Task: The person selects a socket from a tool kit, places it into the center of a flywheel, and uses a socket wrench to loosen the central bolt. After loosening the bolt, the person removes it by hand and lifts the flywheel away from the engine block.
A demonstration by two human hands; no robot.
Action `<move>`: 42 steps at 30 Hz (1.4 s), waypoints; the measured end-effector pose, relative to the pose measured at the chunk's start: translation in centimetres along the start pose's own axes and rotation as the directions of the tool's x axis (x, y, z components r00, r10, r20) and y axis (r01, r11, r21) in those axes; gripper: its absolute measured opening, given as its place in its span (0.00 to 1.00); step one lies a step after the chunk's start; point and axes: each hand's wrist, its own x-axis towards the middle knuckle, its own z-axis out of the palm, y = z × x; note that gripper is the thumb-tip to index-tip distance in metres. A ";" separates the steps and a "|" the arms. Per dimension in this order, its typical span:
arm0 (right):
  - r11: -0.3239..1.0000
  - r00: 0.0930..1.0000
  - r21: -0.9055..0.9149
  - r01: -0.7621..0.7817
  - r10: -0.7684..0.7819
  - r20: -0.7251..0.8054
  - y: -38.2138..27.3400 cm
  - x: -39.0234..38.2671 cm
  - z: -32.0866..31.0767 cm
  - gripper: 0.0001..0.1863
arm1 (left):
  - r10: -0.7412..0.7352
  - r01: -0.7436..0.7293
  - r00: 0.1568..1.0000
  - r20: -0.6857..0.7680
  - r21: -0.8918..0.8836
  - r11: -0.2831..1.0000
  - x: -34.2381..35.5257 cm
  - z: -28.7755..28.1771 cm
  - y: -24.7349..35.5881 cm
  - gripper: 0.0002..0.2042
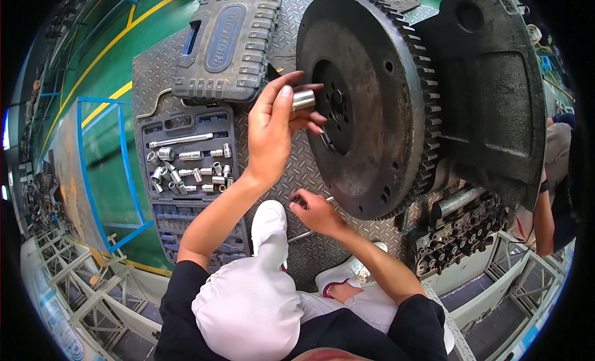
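Raised in front of the flywheel (pixel 372 125), my left hand (pixel 271 128) is closed on a shiny cylindrical socket (pixel 304 100), pinched between thumb and fingers. The socket is apart from the bolt holes at the flywheel's dark centre. My right hand (pixel 317 213) hangs lower, its fingers curled in; whatever they may hold is hidden. A bent silver bar (pixel 304 236) shows just beside and behind that hand. To the left lies an open socket set case (pixel 186 122) with several loose sockets (pixel 180 175) heaped in it and an extension bar (pixel 181 139) near its top.
A closed grey-and-blue tool case (pixel 248 44) lies beyond the socket set. The toothed flywheel joins a large black housing (pixel 483 106). A cylinder head (pixel 458 231) sits at the right. Underfoot is a tread-plate platform (pixel 304 187); another person's arm (pixel 545 218) shows at far right.
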 end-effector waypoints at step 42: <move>0.993 0.999 0.115 0.024 -0.020 -0.035 2.8 0.3 -0.4 0.11 | -0.182 0.182 0.983 0.021 -0.198 0.963 1.0 1.7 -1.8 0.18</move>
